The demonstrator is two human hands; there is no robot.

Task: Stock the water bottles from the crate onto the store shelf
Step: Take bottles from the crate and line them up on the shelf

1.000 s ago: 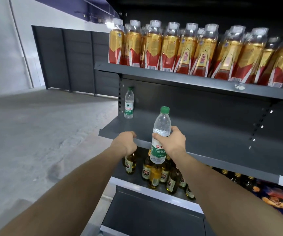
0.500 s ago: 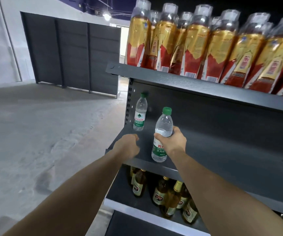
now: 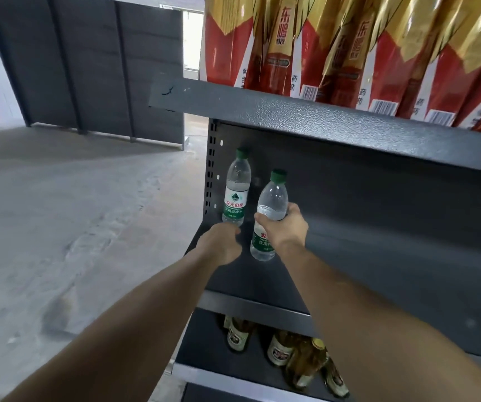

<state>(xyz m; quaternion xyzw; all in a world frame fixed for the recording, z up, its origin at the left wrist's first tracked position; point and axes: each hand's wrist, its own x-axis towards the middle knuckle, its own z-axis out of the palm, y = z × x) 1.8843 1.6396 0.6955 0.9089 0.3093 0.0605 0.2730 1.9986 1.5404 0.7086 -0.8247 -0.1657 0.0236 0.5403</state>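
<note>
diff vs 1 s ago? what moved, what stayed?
The right hand carried its water bottle from the shelf's front edge inward over the middle shelf, toward the standing water bottle. The grip is unchanged. The left hand, curled and holding nothing, came forward alongside. The standing bottle stayed put.

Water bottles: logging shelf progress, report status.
Right hand grips clear green-capped water bottle over grey middle shelf. Left hand curled, empty. One bottle placed. Nothing blocking.
</note>
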